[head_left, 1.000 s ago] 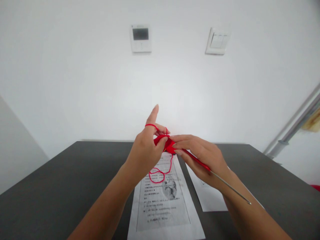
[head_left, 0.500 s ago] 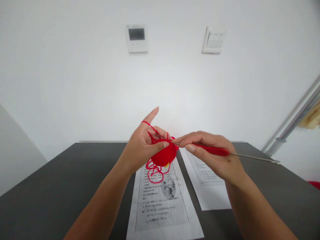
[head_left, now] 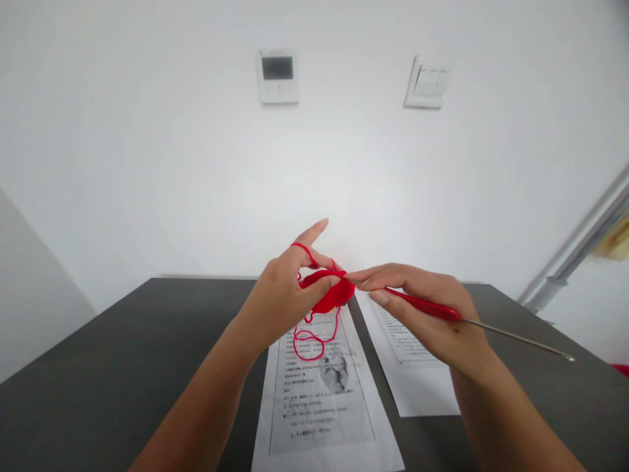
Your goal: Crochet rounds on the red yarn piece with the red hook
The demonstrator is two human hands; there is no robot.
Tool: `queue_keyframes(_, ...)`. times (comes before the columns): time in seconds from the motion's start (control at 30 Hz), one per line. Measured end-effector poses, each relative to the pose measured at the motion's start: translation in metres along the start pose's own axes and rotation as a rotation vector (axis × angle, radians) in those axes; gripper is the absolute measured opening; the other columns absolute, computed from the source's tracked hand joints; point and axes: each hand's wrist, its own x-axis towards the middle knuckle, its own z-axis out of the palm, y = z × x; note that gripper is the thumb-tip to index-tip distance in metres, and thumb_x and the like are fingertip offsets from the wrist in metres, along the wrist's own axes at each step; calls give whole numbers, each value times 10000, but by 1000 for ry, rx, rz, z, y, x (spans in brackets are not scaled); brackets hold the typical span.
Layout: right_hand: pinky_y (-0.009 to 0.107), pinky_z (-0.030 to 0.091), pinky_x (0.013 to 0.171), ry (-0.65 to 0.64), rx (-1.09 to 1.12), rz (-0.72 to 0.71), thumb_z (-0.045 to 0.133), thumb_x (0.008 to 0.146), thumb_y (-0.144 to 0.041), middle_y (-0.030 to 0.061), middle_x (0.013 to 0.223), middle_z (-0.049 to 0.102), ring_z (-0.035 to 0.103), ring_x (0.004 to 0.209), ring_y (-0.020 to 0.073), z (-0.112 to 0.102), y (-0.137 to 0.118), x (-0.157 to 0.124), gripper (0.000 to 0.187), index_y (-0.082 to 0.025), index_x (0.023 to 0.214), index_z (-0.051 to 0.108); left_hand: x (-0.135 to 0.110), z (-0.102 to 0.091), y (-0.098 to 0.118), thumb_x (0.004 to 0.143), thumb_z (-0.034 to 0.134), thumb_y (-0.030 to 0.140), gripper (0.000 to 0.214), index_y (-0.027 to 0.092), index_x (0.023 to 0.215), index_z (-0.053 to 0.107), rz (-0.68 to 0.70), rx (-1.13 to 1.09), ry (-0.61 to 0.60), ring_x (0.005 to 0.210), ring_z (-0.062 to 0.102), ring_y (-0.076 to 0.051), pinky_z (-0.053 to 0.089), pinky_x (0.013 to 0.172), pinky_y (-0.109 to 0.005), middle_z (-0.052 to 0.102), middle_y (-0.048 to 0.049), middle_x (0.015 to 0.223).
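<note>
My left hand pinches a red crocheted piece between thumb and fingers, its index finger raised with red yarn looped around it. Loose strands of that yarn hang below the piece, over a printed sheet. In my right hand is a crochet hook with a red handle, held like a pen. Its far metal end points out to the lower right; the working tip meets the upper right edge of the piece, partly hidden by my fingertips.
Two printed sheets lie on the dark table: one sheet below my hands, another sheet to its right. On the white wall hang a panel with a screen and a switch plate. A metal pole stands at right.
The red piece has tilted and looks flatter, with fewer loose strands showing below it. The hook's rear end has swung downward. Both hands sit slightly further right in view.
</note>
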Motion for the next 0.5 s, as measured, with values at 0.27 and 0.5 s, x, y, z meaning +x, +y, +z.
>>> queue_keyframes(0.27,286,570,878,-3,-22,-14,616,920,-190,21,1071,759,714,1008,175,0,0,-1,135,-267,991,702,1,0,-5,830,643,226,80,203,829,566,155,171,35,899,643,-172,493,849,-334,656,-6,894)
queue_keyframes(0.5,327,579,880,2,-52,-16,605,922,-210,40,1087,759,717,1003,202,-1,-1,-1,136,-268,992,707,4,1,-6,867,633,289,106,199,850,688,236,144,-1,1015,636,-220,497,892,-364,699,-77,975)
